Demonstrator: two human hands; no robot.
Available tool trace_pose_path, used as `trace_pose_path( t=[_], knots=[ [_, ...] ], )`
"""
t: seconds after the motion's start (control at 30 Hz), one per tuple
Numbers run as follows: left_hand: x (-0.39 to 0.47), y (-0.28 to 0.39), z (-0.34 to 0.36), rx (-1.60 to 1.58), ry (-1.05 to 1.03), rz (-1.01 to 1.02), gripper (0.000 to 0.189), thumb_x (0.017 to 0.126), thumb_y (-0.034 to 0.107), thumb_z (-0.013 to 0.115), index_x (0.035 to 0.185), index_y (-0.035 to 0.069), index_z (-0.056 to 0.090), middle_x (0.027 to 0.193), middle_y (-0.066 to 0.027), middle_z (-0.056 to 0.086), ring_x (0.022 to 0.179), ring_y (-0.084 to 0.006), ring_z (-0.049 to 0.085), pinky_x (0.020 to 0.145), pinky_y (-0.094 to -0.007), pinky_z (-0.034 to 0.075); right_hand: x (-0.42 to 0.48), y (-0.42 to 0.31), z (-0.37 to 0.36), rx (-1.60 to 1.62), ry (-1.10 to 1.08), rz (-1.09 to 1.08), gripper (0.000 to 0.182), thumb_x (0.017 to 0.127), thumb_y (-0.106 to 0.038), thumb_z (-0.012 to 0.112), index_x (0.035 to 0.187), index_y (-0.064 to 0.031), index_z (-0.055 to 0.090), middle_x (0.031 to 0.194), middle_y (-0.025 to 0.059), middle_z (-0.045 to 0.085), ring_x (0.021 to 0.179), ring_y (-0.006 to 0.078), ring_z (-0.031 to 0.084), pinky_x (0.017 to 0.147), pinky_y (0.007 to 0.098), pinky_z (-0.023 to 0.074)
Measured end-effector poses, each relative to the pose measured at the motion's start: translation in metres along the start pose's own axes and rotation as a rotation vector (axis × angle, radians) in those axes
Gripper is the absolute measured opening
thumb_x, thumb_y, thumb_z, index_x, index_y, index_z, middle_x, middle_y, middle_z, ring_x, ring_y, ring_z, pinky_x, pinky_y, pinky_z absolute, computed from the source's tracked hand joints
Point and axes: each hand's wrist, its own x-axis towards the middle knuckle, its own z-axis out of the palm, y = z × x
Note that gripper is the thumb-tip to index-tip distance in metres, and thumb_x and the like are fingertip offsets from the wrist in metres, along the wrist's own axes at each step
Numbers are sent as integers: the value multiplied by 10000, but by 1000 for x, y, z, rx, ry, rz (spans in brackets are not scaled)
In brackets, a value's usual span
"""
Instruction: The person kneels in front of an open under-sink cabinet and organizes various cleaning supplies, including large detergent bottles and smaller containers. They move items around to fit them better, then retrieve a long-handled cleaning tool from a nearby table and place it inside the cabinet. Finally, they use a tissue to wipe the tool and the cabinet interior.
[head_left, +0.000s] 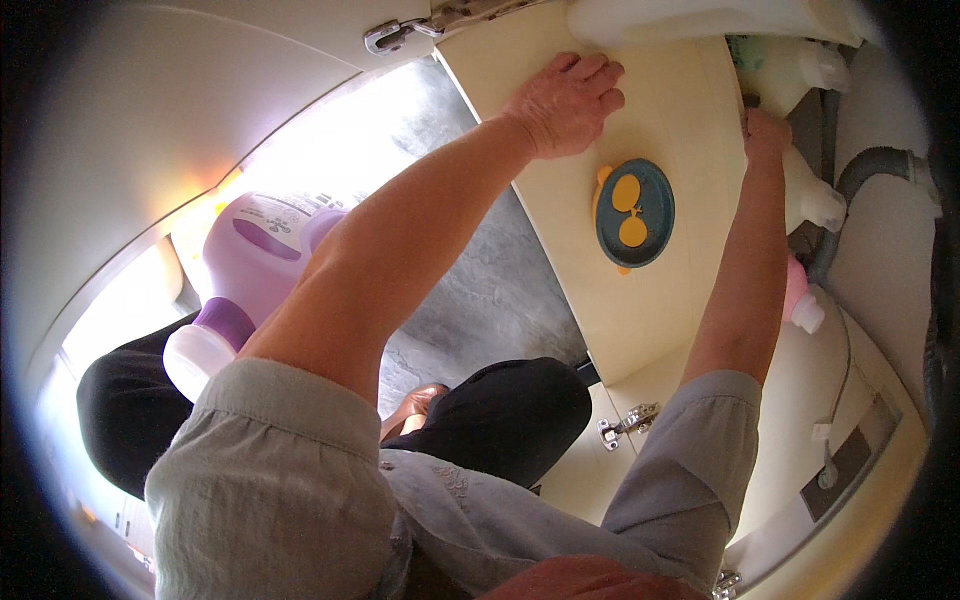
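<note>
My left hand (570, 105) rests over the pale cabinet board (555, 217), back up, its fingers bent and slightly apart; I see nothing in it. Farther right, my right hand (768, 135) reaches to the board's inner edge, close to white bottles (810, 195). Its fingers are mostly hidden, so what it touches is unclear. Between my arms lies a dark oval dish (652, 217) with two yellow discs on it and yellow tabs showing at its rim. A purple plastic jug (262, 247) with a translucent cap (196, 360) and printed writing stands beyond my left forearm.
A grey corrugated drain hose (874, 161) curves down the cabinet's right side, above a pink bottle (801, 300). Below hangs a cord with a plug (827, 472). Metal hinges (628, 426) mark the door edges. A white door panel (172, 90) fills the upper left.
</note>
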Motion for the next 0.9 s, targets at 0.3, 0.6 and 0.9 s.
trace_pose_path(
  t=[0.3, 0.6, 0.9],
  knots=[
    [-2, -1, -4, 20, -50, 6, 282, 738, 205, 560, 1003, 109, 547, 1256, -51, 447, 1168, -224, 388, 951, -391, 335, -38, -37, -30, -325, 64, -214, 792, 668, -376, 682, 1215, 69, 321, 1134, 221, 518, 1020, 334, 540, 864, 415, 428],
    [-2, -3, -4, 36, -32, 12, 284, 739, 212, 563, 1000, 102, 547, 1241, -52, 460, 1161, -218, 389, 943, -375, 340, -36, -52, -44, -375, -126, 15, 663, 733, -275, 613, 1199, 68, 289, 1162, 245, 501, 1056, 358, 523, 867, 428, 437],
    [-2, 1, 1, 65, 61, 11, 239, 761, 207, 533, 976, 122, 591, 1191, -27, 485, 1143, -182, 388, 945, -332, 314, -24, -3, -28, -429, 19, -192, 607, 722, -280, 632, 1160, 25, 342, 1085, 231, 554, 988, 359, 566, 829, 483, 447]
  ],
)
